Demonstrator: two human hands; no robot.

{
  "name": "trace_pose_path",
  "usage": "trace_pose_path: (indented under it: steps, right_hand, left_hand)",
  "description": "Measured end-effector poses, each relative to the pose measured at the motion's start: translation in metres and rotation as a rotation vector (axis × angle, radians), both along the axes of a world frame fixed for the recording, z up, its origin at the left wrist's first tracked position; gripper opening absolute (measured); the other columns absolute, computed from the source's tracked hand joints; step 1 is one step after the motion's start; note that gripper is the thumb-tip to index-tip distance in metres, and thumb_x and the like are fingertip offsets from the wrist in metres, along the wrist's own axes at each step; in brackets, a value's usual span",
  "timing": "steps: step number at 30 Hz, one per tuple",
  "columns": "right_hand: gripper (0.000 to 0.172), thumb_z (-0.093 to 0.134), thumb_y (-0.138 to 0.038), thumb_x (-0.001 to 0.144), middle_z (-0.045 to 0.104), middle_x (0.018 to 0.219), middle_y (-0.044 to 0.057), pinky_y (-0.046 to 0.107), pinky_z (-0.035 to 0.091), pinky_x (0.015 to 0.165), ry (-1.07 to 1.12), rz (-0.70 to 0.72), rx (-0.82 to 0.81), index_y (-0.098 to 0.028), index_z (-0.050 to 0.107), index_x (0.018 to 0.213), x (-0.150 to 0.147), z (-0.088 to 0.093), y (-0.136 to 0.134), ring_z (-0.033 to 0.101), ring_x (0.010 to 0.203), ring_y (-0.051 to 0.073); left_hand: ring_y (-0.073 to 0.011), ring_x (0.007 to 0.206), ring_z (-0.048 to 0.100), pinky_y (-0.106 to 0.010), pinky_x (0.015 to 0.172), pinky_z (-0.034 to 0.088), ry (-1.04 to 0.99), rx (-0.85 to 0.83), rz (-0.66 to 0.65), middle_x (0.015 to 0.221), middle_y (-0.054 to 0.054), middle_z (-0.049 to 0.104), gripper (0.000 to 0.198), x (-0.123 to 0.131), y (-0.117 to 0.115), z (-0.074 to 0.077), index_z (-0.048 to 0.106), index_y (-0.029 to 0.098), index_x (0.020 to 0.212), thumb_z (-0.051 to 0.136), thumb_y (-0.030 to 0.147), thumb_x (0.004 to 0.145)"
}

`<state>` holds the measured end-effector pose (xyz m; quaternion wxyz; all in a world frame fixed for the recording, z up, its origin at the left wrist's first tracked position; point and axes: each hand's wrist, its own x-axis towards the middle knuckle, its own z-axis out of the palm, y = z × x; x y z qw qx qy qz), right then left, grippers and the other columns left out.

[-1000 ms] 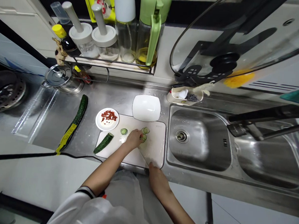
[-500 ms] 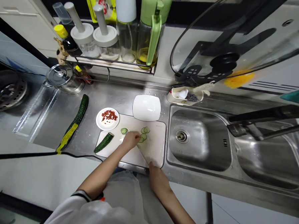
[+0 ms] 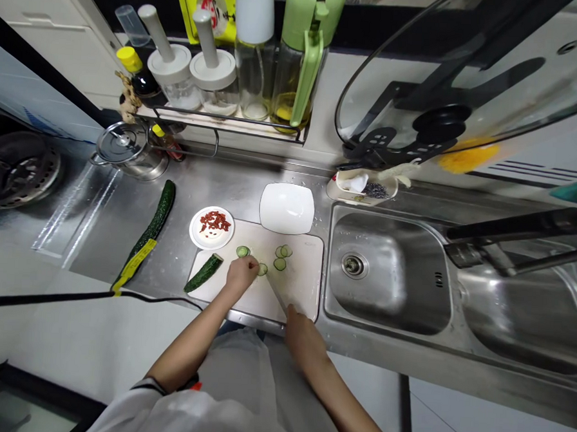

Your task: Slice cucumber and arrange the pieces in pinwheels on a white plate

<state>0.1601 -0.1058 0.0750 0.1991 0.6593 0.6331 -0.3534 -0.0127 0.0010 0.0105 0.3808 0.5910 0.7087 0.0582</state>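
My left hand point(image 3: 241, 275) is over the middle of the white cutting board point(image 3: 304, 288), its fingertips pinched at the edge of a thin cucumber slice point(image 3: 263, 269). In my right hand point(image 3: 303, 336) is the handle of a knife point(image 3: 277, 293), whose blade points up and left, its tip close to that slice. Several cucumber slices point(image 3: 280, 264) lie to the right on the board. More slices point(image 3: 242, 251) sit just beyond my left hand, partly hidden by it. At the board's left end rests a cut piece of cucumber point(image 3: 203, 273).
A white plate of chopped red bits point(image 3: 213, 242) and a white dish point(image 3: 287, 208) border the board's far side. On the left lies a whole cucumber point(image 3: 159, 217) with a yellow strip. A steel sink point(image 3: 385, 298) is at right; a condiment shelf point(image 3: 259, 127) runs above.
My left hand has moved left, away from the right-hand slices, and one slice has shifted left with it. The knife stays in my right hand. The view has shifted slightly.
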Motion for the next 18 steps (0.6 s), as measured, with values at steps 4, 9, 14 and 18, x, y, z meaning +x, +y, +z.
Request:
trace_pose_path:
  steps: [4,9,14,18]
  right_hand:
    - [0.040,0.028,0.000,0.084,0.067,0.093,0.016,0.027,0.048,0.067,-0.006,0.007,0.025,-0.011,0.051,0.114,-0.007,-0.003,0.007,0.065,0.091,0.023]
    - [0.043,0.027,0.000,0.084,0.066,0.098,0.017,0.029,0.048,0.070,-0.034,0.054,0.032,-0.009,0.049,0.120,-0.014,0.003,0.016,0.065,0.094,0.023]
    - [0.042,0.027,-0.001,0.086,0.066,0.098,0.018,0.030,0.049,0.071,-0.033,0.049,0.023,-0.009,0.051,0.119,-0.018,0.009,0.021,0.065,0.093,0.025]
    - [0.045,0.026,0.001,0.085,0.066,0.098,0.017,0.031,0.049,0.071,-0.019,0.043,0.032,-0.008,0.050,0.122,-0.017,0.007,0.021,0.065,0.094,0.025]
  left_hand:
    - [-0.0140,0.071,0.060,-0.022,0.064,0.038,0.009,-0.018,0.038,0.074,-0.002,0.069,0.013,-0.001,-0.002,-0.002,0.069,0.022,0.076,0.056,0.023,0.076]
    - [-0.0144,0.075,0.062,-0.022,0.068,0.040,0.016,-0.049,0.054,0.079,-0.003,0.070,0.016,-0.001,-0.001,-0.002,0.071,0.022,0.081,0.055,0.023,0.077]
    - [-0.0141,0.079,0.063,-0.021,0.071,0.041,0.032,-0.081,0.063,0.083,-0.003,0.071,0.017,0.000,0.001,-0.001,0.072,0.022,0.084,0.057,0.025,0.078]
    - [-0.0141,0.078,0.063,-0.021,0.071,0.041,0.041,-0.080,0.047,0.082,-0.002,0.071,0.017,0.000,0.002,-0.002,0.072,0.023,0.082,0.056,0.026,0.078]
